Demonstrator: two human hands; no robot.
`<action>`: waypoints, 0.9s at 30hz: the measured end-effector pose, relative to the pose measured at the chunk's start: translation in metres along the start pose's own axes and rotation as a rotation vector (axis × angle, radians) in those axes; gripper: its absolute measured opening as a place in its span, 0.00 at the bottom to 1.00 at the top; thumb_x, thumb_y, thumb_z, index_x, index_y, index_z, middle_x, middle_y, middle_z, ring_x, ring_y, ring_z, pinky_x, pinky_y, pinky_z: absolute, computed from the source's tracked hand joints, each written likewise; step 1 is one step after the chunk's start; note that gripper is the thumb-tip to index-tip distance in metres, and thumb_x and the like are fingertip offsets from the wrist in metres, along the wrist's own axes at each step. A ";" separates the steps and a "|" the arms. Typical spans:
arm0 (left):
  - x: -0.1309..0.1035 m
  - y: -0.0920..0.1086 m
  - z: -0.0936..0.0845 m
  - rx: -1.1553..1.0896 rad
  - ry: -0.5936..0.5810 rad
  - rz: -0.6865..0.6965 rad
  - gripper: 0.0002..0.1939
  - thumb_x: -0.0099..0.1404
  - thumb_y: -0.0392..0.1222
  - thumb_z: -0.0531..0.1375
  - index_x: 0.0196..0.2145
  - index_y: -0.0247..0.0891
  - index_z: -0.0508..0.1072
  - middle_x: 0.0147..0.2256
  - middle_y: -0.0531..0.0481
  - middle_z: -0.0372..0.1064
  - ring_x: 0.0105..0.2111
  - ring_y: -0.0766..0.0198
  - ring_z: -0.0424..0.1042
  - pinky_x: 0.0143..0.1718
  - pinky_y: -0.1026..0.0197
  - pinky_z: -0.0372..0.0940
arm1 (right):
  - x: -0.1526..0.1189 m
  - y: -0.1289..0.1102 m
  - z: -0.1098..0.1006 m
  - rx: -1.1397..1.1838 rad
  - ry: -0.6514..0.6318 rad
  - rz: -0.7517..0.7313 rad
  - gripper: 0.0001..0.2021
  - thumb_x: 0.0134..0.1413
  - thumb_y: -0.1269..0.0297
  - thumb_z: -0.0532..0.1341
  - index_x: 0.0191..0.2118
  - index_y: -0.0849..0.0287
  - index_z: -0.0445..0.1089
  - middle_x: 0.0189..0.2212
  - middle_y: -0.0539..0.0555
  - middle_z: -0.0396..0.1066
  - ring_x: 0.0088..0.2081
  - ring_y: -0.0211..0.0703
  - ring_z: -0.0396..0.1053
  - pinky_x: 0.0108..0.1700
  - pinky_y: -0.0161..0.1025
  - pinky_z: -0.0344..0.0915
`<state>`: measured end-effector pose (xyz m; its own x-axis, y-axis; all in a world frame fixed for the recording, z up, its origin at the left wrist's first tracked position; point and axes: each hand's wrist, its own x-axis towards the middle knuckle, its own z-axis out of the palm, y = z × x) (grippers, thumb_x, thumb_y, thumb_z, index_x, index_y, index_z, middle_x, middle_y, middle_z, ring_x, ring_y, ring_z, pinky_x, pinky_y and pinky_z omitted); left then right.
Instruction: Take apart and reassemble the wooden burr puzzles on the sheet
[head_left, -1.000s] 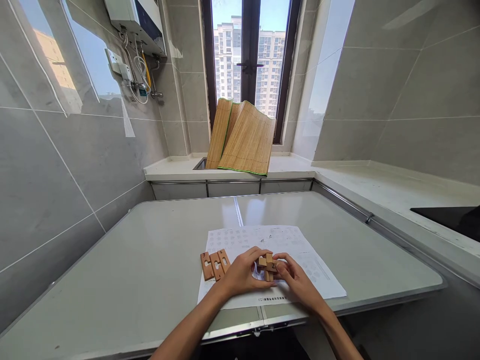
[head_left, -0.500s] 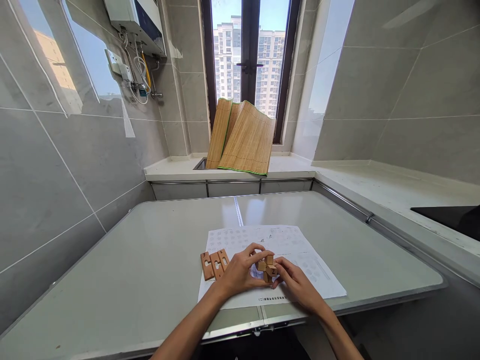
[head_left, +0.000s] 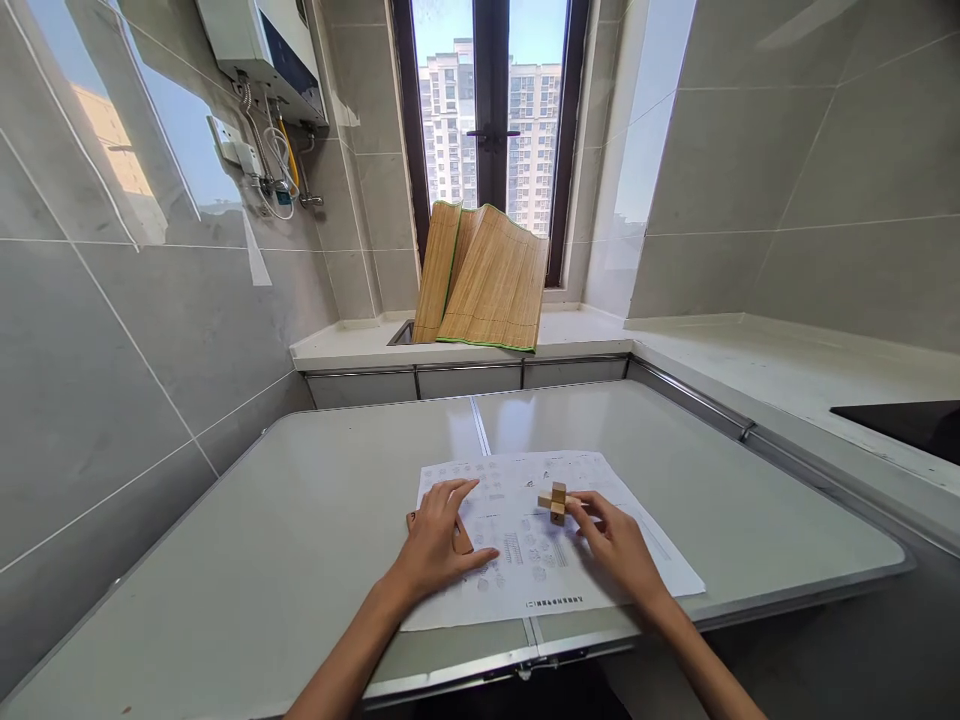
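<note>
Between the thumb and fingers of my right hand (head_left: 611, 535) is a small wooden block puzzle (head_left: 556, 504), shaped like a cross of interlocked pieces with a dark mark on its front. It is held over the right part of a printed paper sheet (head_left: 517, 585). My left hand (head_left: 439, 535) is spread, fingers apart, over flat reddish wooden pieces (head_left: 462, 540) at the sheet's left side. The hand covers most of those pieces, and whether it presses on them I cannot tell.
The sheet lies on a pale folding table (head_left: 337, 520) with a metal seam down its middle. A white counter (head_left: 750, 345) runs behind and to the right. Bamboo mats (head_left: 491, 280) lean at the window, and a water heater (head_left: 262, 60) hangs at upper left.
My left hand has let go of the block puzzle and moved left over the flat wooden pieces. My right hand now holds the puzzle alone, slightly farther right and up.
</note>
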<state>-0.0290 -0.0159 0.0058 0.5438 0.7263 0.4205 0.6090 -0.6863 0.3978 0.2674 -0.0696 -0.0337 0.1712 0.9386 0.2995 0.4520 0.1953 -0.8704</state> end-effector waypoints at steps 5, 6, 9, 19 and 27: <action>-0.021 -0.024 -0.014 0.022 -0.041 -0.069 0.46 0.55 0.61 0.69 0.66 0.48 0.58 0.63 0.40 0.59 0.62 0.40 0.59 0.59 0.38 0.62 | 0.035 0.024 -0.011 -0.317 0.166 0.016 0.21 0.67 0.45 0.51 0.46 0.55 0.74 0.47 0.58 0.78 0.37 0.50 0.76 0.40 0.44 0.67; -0.023 -0.027 -0.014 0.022 -0.045 -0.083 0.46 0.55 0.62 0.69 0.66 0.48 0.58 0.63 0.40 0.59 0.62 0.39 0.59 0.60 0.37 0.61 | 0.042 0.029 -0.013 -0.381 0.183 0.031 0.20 0.67 0.47 0.52 0.46 0.55 0.74 0.47 0.58 0.77 0.38 0.50 0.75 0.39 0.43 0.66; -0.027 -0.032 -0.013 0.010 -0.063 -0.120 0.47 0.55 0.63 0.69 0.66 0.47 0.58 0.63 0.39 0.59 0.62 0.39 0.59 0.61 0.35 0.60 | 0.060 0.046 -0.016 -0.526 0.232 0.079 0.19 0.67 0.49 0.51 0.44 0.55 0.74 0.47 0.58 0.76 0.43 0.52 0.74 0.36 0.41 0.62; -0.028 -0.030 -0.010 -0.084 -0.076 -0.175 0.42 0.61 0.60 0.66 0.67 0.46 0.57 0.60 0.40 0.65 0.59 0.44 0.65 0.58 0.40 0.65 | 0.084 0.078 -0.018 -0.585 0.309 0.240 0.22 0.67 0.47 0.49 0.39 0.58 0.74 0.45 0.62 0.74 0.45 0.55 0.71 0.40 0.44 0.63; -0.042 -0.041 -0.025 0.000 -0.029 -0.193 0.46 0.55 0.63 0.69 0.65 0.45 0.61 0.58 0.39 0.67 0.57 0.41 0.68 0.55 0.39 0.67 | 0.064 0.034 -0.010 -0.313 0.300 -0.114 0.14 0.65 0.56 0.52 0.47 0.58 0.67 0.49 0.64 0.69 0.48 0.54 0.70 0.48 0.47 0.67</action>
<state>-0.0915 -0.0196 -0.0080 0.4333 0.8453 0.3127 0.7037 -0.5340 0.4686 0.3025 -0.0058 -0.0398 0.3301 0.7830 0.5271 0.7181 0.1541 -0.6786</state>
